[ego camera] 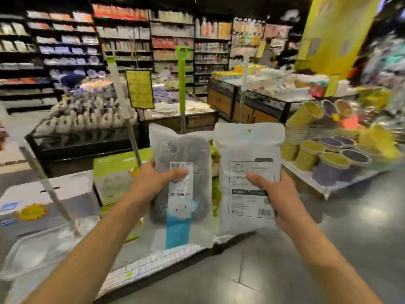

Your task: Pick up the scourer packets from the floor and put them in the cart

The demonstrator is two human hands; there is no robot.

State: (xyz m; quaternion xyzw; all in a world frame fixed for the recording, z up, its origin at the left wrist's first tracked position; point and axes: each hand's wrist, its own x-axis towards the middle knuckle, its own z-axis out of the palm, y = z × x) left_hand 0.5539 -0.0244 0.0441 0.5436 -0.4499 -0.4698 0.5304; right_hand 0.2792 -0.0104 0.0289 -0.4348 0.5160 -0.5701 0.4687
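I hold two scourer packets up in front of me. My left hand (151, 183) grips a clear packet (182, 202) with grey scourers inside and a blue strip with a cartoon face, shown upside down. My right hand (278, 196) grips a second white packet (247, 159), its back label with a barcode facing me. The two packets sit side by side, almost touching. No cart is clearly in view.
A low display platform (135, 268) with boxes, a clear plastic tub (37, 255) and mop handles (182, 84) stands just ahead. Stacked yellow and purple cups (324, 156) sit at the right. Shelves of goods fill the background. Grey tiled floor (295, 270) runs on the right.
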